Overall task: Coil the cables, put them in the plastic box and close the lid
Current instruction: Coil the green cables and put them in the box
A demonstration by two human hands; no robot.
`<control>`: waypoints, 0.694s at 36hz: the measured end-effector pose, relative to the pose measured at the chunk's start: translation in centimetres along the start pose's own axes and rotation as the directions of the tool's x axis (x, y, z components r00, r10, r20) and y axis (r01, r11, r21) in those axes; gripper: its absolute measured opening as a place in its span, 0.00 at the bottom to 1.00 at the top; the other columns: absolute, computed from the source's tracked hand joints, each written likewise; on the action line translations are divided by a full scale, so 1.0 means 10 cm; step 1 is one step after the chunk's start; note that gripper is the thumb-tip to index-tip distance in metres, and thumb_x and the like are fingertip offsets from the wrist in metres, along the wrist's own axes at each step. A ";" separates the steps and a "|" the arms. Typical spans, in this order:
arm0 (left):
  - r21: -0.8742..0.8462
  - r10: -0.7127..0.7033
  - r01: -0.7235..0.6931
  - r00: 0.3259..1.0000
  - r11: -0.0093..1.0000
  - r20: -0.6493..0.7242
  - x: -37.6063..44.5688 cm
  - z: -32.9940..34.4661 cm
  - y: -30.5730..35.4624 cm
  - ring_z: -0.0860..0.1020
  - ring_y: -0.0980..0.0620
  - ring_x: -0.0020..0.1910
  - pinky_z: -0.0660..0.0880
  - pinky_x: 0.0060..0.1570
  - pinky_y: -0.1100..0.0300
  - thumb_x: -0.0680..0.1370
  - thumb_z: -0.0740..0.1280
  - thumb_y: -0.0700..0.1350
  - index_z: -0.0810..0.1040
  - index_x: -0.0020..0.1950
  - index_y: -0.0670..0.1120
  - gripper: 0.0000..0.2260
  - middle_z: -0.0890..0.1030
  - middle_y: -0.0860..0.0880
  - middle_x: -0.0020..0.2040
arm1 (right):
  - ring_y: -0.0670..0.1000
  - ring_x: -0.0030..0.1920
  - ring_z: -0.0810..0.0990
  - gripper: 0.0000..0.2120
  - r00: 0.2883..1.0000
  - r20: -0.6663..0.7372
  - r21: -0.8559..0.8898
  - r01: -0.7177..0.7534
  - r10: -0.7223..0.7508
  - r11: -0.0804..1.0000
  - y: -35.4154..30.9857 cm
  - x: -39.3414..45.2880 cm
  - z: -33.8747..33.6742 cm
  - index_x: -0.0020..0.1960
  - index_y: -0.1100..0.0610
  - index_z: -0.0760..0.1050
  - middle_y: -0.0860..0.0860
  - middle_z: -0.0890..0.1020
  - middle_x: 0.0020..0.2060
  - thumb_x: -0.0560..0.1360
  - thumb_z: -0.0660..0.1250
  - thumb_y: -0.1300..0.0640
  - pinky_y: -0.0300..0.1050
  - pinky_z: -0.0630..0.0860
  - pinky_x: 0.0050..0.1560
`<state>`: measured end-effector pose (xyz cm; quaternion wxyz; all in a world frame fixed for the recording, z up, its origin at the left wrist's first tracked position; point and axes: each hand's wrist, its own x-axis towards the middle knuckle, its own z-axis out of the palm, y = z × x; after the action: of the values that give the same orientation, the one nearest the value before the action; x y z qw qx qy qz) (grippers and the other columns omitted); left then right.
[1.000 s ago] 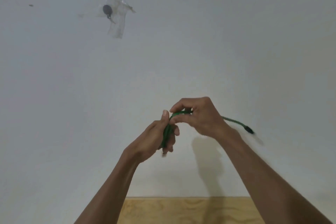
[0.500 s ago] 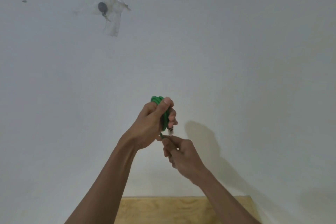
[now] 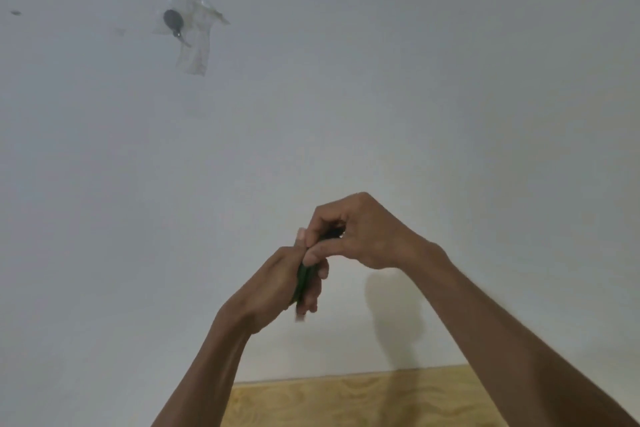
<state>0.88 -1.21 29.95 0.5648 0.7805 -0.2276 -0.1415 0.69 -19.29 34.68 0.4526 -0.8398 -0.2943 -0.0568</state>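
Note:
A green cable (image 3: 302, 282) is bunched into a small coil, held in the air in front of a white wall. My left hand (image 3: 277, 288) is closed around the coil, so only a dark green strip shows between its fingers. My right hand (image 3: 360, 236) sits just above it, fingers pinched on the top of the cable, where a dark end piece (image 3: 332, 233) peeks out. No plastic box or lid is in view.
The white wall (image 3: 450, 114) fills most of the view. A small dark object taped under clear tape (image 3: 173, 19) sticks to it at the upper left. A light wooden surface edge (image 3: 346, 399) shows at the bottom.
My right hand has risen from below the left hand to above it, wrapping the cable over the coil. The loose tail seen a second ago is now gathered in.

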 end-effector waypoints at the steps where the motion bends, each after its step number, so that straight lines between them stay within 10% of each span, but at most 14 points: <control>1: -0.110 -0.023 0.024 1.000 0.994 0.008 -0.02 0.02 0.02 0.67 0.48 0.25 0.70 0.32 0.57 0.82 0.44 0.65 0.73 0.41 0.40 0.32 0.69 0.44 0.26 | 0.48 0.36 0.82 0.08 0.999 -0.033 0.065 0.012 -0.009 0.998 0.02 0.03 0.02 0.40 0.56 0.82 0.46 0.84 0.34 0.67 0.80 0.59 0.54 0.79 0.44; 8: -0.458 -0.056 0.070 0.997 0.886 0.045 -0.11 0.06 0.07 0.55 0.52 0.20 0.66 0.28 0.57 0.78 0.47 0.70 0.70 0.33 0.44 0.33 0.57 0.49 0.23 | 0.48 0.43 0.82 0.04 0.995 -0.101 0.448 0.031 0.016 0.894 0.23 -0.03 0.32 0.44 0.52 0.81 0.60 0.82 0.50 0.75 0.73 0.60 0.51 0.79 0.54; 15: -0.388 -0.064 0.009 0.989 0.922 -0.130 -0.09 0.10 0.03 0.58 0.50 0.19 0.67 0.29 0.56 0.78 0.50 0.70 0.69 0.32 0.41 0.34 0.59 0.47 0.22 | 0.51 0.28 0.80 0.02 0.963 -0.260 0.471 0.064 0.070 0.880 0.28 -0.06 0.63 0.47 0.55 0.76 0.57 0.79 0.33 0.78 0.69 0.58 0.43 0.78 0.38; 25: -0.079 0.102 -0.217 0.712 0.973 -0.695 0.04 0.30 -0.02 0.70 0.47 0.21 0.69 0.27 0.55 0.83 0.54 0.61 0.69 0.24 0.41 0.34 0.68 0.44 0.20 | 0.54 0.34 0.82 0.05 0.918 -0.382 0.412 0.064 0.109 0.909 0.26 0.02 0.71 0.48 0.55 0.77 0.51 0.83 0.37 0.78 0.69 0.54 0.49 0.79 0.36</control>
<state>-0.22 -3.85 28.80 0.6776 0.7083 -0.0574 0.1891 1.09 -14.71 28.72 0.6717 -0.6982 -0.1918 -0.1566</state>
